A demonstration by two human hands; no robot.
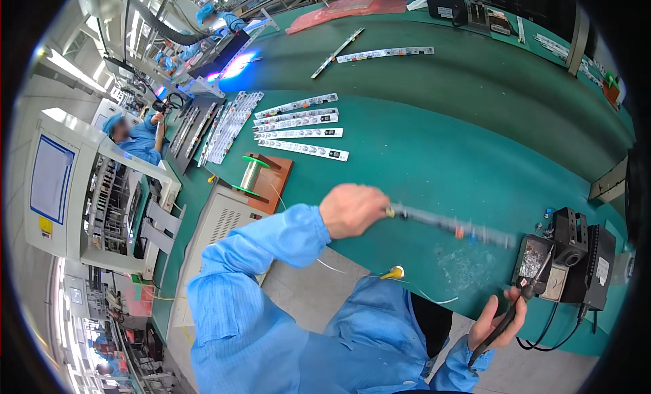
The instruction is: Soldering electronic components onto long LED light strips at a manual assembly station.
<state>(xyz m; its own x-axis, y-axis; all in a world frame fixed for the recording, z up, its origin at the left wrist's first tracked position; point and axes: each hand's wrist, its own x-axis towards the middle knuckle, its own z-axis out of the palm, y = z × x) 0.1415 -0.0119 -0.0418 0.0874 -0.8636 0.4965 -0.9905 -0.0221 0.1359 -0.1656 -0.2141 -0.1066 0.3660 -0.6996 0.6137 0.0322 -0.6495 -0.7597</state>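
My left hand [352, 211] is closed around one end of a long, narrow circuit board strip [454, 226]. The strip points to the right above the green mat and is smeared by motion. In my right hand [500, 321], at the mat's front right edge, is a soldering iron [528, 289] with a black cable running down through the palm. Its front end reaches over the small metal tray [525, 257] beside the iron stand [571, 237]. Whether the tip touches the tray, I cannot tell.
Several circuit board strips [302, 150] lie in rows at the back left. A solder spool [251, 175] sits on a brown wooden holder [283, 173]. Behind the stand is a black box [600, 272] with cables. Two more strips [386, 53] lie on the far belt. Co-workers sit beyond.
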